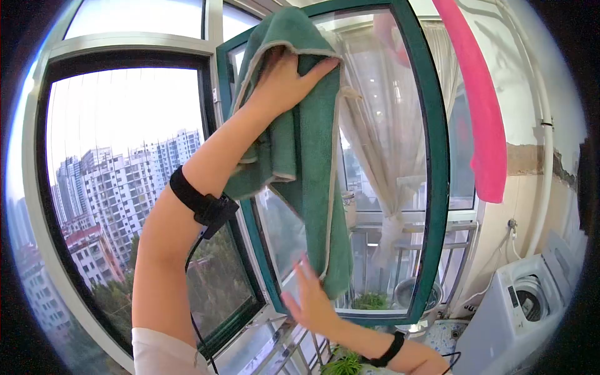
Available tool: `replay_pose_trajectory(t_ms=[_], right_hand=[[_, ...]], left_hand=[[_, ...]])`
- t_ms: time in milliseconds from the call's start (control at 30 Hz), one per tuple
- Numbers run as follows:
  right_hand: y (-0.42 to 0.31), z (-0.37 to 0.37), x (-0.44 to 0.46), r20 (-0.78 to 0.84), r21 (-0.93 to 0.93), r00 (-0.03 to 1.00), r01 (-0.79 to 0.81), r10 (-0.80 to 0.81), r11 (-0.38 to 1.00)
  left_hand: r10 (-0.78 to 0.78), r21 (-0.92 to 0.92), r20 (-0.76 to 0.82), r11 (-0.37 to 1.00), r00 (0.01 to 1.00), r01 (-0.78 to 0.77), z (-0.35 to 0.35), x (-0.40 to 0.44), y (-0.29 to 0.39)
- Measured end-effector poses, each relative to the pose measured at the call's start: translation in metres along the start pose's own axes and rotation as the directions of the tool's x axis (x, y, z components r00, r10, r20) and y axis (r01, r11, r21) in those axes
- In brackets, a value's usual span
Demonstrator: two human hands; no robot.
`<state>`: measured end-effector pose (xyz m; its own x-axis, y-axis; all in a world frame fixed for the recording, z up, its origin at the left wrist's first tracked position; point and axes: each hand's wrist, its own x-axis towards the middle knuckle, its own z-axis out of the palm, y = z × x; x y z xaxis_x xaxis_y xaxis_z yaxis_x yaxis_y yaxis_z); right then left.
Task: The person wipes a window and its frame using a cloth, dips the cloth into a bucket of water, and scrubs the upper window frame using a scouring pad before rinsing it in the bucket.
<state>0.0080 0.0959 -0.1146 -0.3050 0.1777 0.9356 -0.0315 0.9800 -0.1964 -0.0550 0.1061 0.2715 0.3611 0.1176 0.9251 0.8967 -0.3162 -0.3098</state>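
Note:
A green cloth (319,150) with a pale edge hangs against the glass of an open, green-framed window sash (437,150). My left hand (284,81) is raised at the upper part of the cloth, its fingers partly hidden in the folds and its thumb showing at the right. The cloth is gripped or pressed there. Lower down, my right hand (309,297) is beside the cloth's bottom end, fingers apart, with nothing in it. Black straps are on both arms.
A pink cloth (487,119) hangs right of the sash. A washing machine (509,312) stands at the lower right, lid raised. Railings and green plants (342,364) are below. Left, a window opening (125,112) shows tall buildings.

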Motion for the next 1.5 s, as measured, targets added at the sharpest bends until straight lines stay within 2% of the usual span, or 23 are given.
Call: replay_pose_trajectory(t_ms=[67, 167, 300, 367, 400, 467, 500, 533, 567, 633, 733, 767, 800, 900, 933, 1033, 1133, 1200, 1233, 1333, 1400, 1433, 1500], right_hand=[[0.011, -0.003, 0.014, -0.045, 0.135, 0.947, -0.311, 0.319, 0.941], [0.028, -0.033, 0.024, -0.001, 0.274, 0.884, -0.449, 0.467, 0.851], [0.01, -0.105, 0.056, 0.143, 0.499, 0.847, -0.508, 0.512, 0.702], [-0.006, -0.144, 0.071, 0.377, 0.513, 0.7, -0.703, 0.607, 0.492], [-0.001, -0.153, 0.071, 0.372, 0.51, 0.699, -0.704, 0.611, 0.495], [0.008, -0.163, 0.073, 0.118, 0.733, 0.838, -0.435, 0.533, 0.523], [0.012, -0.16, 0.082, 0.109, 0.728, 0.838, -0.434, 0.535, 0.53], [0.018, -0.152, 0.095, -0.289, 0.554, 0.861, -0.205, 0.418, 0.807], [0.022, -0.15, 0.106, -0.608, 0.242, 0.777, -0.017, 0.165, 0.97], [0.036, -0.164, 0.125, -0.62, -0.172, 0.783, -0.066, -0.056, 0.983], [0.061, -0.192, 0.159, -0.565, -0.614, 0.773, -0.159, -0.289, 0.773], [0.06, -0.204, 0.171, -0.512, -0.7, 0.817, -0.217, -0.265, 0.68], [0.057, -0.214, 0.186, -0.493, -0.649, 0.862, -0.269, -0.123, 0.711], [0.102, -0.245, 0.235, -0.27, -0.649, 0.931, 0.01, -0.243, 0.76], [0.118, -0.251, 0.251, -0.268, -0.657, 0.931, 0.012, -0.248, 0.754], [0.138, -0.267, 0.295, -0.096, -0.715, 0.977, 0.067, -0.193, 0.695], [0.127, -0.282, 0.35, 0.003, -0.614, 0.981, 0.156, -0.195, 0.774], [0.116, -0.295, 0.396, 0.04, -0.621, 0.99, 0.128, -0.132, 0.773], [0.111, -0.302, 0.42, 0.047, -0.627, 0.989, 0.138, -0.139, 0.767], [0.108, -0.33, 0.488, 0.11, -0.695, 0.963, 0.25, -0.245, 0.674], [0.114, -0.341, 0.516, 0.221, -0.828, 0.851, 0.421, -0.476, 0.37], [0.114, -0.337, 0.519, 0.23, -0.825, 0.852, 0.428, -0.471, 0.37], [0.106, -0.336, 0.52, 0.036, -0.825, 0.838, 0.333, -0.544, 0.457]], left_hand=[[0.061, -0.004, -0.06, 0.998, 0.996, -0.061, 0.001, 0.0, 0.002], [-0.03, -0.034, -0.055, 0.999, 0.998, 0.028, -0.01, -0.001, 0.001], [-0.069, 0.013, -0.129, 0.997, 0.989, 0.071, -0.023, 0.003, -0.034], [-0.065, 0.025, -0.134, 0.997, 0.989, 0.069, -0.026, -0.002, -0.037], [-0.054, 0.04, -0.136, 0.997, 0.989, 0.06, -0.027, -0.003, -0.04], [-0.021, 0.053, -0.157, 0.998, 0.987, 0.03, -0.019, -0.002, -0.053], [-0.062, 0.042, -0.158, 0.997, 0.986, 0.069, -0.018, -0.003, -0.051], [-0.103, 0.031, -0.157, 0.994, 0.982, 0.109, -0.015, -0.005, -0.05], [-0.101, 0.02, -0.16, 0.994, 0.982, 0.105, -0.013, -0.006, -0.049], [-0.103, -0.072, -0.192, 0.993, 0.976, 0.09, -0.005, -0.006, -0.052], [-0.173, -0.096, -0.141, 0.982, 0.975, 0.161, 0.004, -0.01, -0.062], [-0.172, -0.105, -0.145, 0.982, 0.974, 0.158, 0.008, -0.013, -0.064], [-0.193, -0.062, -0.086, 0.98, 0.977, 0.188, 0.012, -0.017, -0.066], [-0.224, -0.001, -0.009, 0.975, 0.975, 0.224, 0.026, -0.025, -0.076], [-0.232, 0.023, 0.011, 0.973, 0.973, 0.232, 0.032, -0.027, -0.079], [-0.255, 0.027, -0.046, 0.966, 0.966, 0.257, 0.058, -0.03, -0.09], [-0.227, 0.069, -0.066, 0.971, 0.972, 0.231, 0.076, -0.021, -0.099], [-0.243, -0.043, -0.143, 0.97, 0.959, 0.239, 0.089, -0.011, -0.1], [-0.19, -0.097, -0.278, 0.981, 0.942, 0.17, 0.095, -0.005, -0.103], [-0.246, -0.145, -0.284, 0.966, 0.927, 0.212, 0.09, 0.016, -0.1], [-0.313, -0.101, -0.241, 0.95, 0.919, 0.297, 0.094, 0.032, -0.116], [-0.298, -0.087, -0.269, 0.955, 0.916, 0.285, 0.095, 0.039, -0.12], [-0.267, -0.074, -0.295, 0.964, 0.917, 0.257, 0.092, 0.04, -0.108]])
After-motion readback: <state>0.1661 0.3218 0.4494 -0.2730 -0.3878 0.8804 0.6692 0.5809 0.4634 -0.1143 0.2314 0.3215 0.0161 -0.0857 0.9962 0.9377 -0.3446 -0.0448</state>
